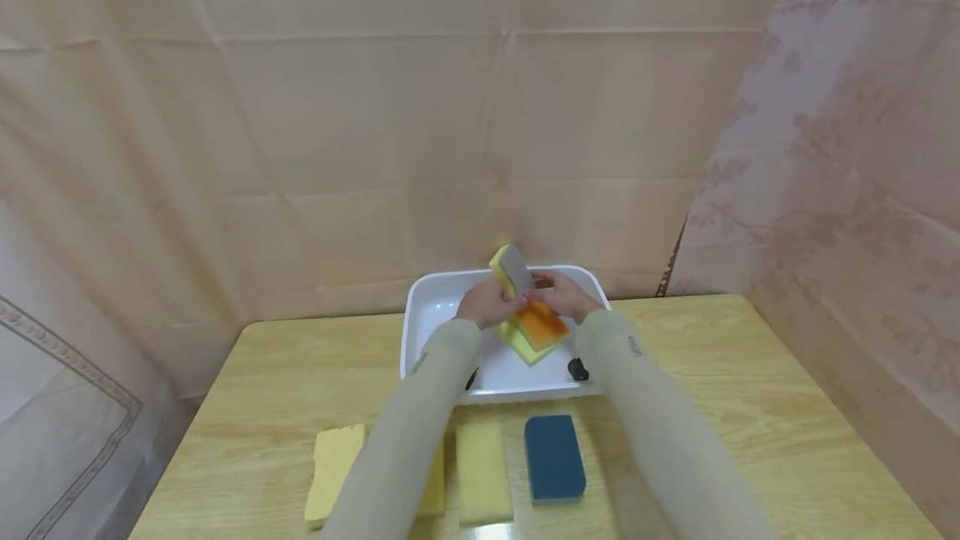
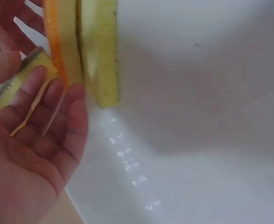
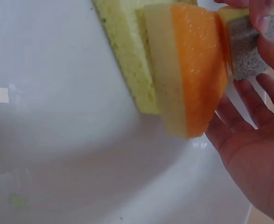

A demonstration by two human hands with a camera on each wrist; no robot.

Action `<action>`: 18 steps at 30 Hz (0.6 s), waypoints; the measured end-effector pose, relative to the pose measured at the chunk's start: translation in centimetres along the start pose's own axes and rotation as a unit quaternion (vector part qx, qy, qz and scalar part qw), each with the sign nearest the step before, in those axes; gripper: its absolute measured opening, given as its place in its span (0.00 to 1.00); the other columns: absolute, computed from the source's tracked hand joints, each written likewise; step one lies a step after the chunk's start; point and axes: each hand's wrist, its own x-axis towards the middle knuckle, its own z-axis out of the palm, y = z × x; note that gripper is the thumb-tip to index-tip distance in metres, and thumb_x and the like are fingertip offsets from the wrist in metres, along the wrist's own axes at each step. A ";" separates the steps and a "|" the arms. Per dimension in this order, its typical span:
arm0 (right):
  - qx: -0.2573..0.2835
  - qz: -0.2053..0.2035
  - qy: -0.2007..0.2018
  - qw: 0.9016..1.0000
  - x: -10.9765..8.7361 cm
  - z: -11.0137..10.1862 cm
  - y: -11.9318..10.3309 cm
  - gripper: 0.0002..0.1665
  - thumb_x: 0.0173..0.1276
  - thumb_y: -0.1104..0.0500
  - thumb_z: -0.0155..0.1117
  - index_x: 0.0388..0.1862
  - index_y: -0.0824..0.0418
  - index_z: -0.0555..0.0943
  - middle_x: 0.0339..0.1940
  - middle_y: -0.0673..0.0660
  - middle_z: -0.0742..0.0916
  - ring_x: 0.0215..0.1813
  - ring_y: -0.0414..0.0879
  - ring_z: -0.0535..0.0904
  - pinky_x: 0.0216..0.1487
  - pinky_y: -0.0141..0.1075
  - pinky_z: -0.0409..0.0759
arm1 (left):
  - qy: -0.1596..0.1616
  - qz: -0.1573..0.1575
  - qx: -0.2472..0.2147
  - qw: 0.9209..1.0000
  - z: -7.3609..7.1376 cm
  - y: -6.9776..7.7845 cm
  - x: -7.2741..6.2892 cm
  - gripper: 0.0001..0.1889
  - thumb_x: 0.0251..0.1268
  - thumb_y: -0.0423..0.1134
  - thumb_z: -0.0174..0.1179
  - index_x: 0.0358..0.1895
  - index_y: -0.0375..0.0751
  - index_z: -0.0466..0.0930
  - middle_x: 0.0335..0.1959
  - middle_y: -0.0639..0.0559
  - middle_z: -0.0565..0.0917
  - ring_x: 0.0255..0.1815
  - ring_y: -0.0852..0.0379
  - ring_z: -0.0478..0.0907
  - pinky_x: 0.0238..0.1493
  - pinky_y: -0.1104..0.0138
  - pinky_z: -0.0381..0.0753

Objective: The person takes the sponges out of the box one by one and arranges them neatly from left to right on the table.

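Note:
A yellow sponge with a grey scouring face [image 1: 516, 269] is held tilted over a white tray [image 1: 427, 277]. My left hand [image 2: 38, 149] grips it, thumb on one side and curled fingers on the other. My right hand [image 3: 253, 154] pinches its lower end, thumb on the grey face [image 3: 246, 46]. Right beside the fingers, an orange-topped sponge [image 1: 543, 325] lies against a pale yellow-green sponge [image 1: 528, 350] in the tray. In the right wrist view the right fingers are close to the orange face [image 3: 202, 70]; whether they touch it is unclear.
In front of the tray on the wooden table [image 1: 300, 365] lie a dark blue sponge [image 1: 553, 458], a pale yellow sponge [image 1: 483, 473] and another yellow block [image 1: 333, 469] at left. A further yellow piece [image 1: 433, 490] is partly hidden by the left sleeve. A beige curtain [image 1: 360, 148] hangs behind.

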 end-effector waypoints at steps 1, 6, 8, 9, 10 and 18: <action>0.005 0.003 0.000 1.000 0.0 0.0 0.1 0.34 0.77 0.55 0.61 0.77 0.64 0.65 0.71 0.69 0.74 0.66 0.62 0.73 0.63 0.49 0.74 | 0.006 0.003 0.000 1.000 0.0 0.0 0.0 0.23 0.67 0.54 0.64 0.19 0.45 0.69 0.16 0.56 0.71 0.22 0.56 0.70 0.24 0.67 0.67; 0.018 0.008 -0.003 1.000 0.3 0.1 0.6 0.38 0.77 0.54 0.61 0.80 0.60 0.60 0.72 0.70 0.72 0.67 0.64 0.72 0.60 0.50 0.76 | 0.025 0.015 0.000 1.000 0.0 -0.1 -0.2 0.22 0.66 0.53 0.65 0.22 0.43 0.70 0.17 0.55 0.71 0.22 0.56 0.70 0.24 0.67 0.67; 0.017 0.008 -0.005 1.000 0.2 0.1 0.5 0.39 0.77 0.53 0.61 0.81 0.58 0.59 0.72 0.71 0.71 0.68 0.64 0.71 0.61 0.52 0.76 | 0.024 0.016 -0.002 1.000 0.0 -0.1 -0.2 0.22 0.66 0.53 0.65 0.22 0.43 0.70 0.17 0.55 0.71 0.22 0.56 0.70 0.24 0.67 0.67; 0.015 0.008 -0.006 1.000 0.1 0.0 0.4 0.39 0.76 0.53 0.61 0.81 0.58 0.59 0.72 0.71 0.71 0.68 0.65 0.71 0.61 0.52 0.76 | 0.025 0.016 -0.004 1.000 0.0 -0.1 -0.2 0.22 0.66 0.53 0.65 0.22 0.43 0.70 0.17 0.55 0.71 0.22 0.56 0.71 0.24 0.67 0.67; 0.016 0.009 -0.008 1.000 0.0 0.0 0.3 0.40 0.76 0.53 0.61 0.81 0.58 0.59 0.72 0.71 0.71 0.68 0.65 0.70 0.61 0.53 0.76 | 0.025 0.016 -0.007 1.000 0.0 -0.1 -0.2 0.22 0.66 0.53 0.65 0.21 0.43 0.70 0.17 0.55 0.72 0.23 0.56 0.71 0.25 0.67 0.67; 0.011 0.014 -0.015 1.000 -0.5 -0.5 -0.1 0.36 0.76 0.52 0.61 0.78 0.61 0.63 0.72 0.68 0.72 0.68 0.62 0.71 0.64 0.52 0.75 | 0.038 0.036 0.000 0.999 0.2 -0.3 0.0 0.24 0.64 0.52 0.66 0.17 0.45 0.69 0.14 0.57 0.69 0.20 0.57 0.70 0.23 0.68 0.66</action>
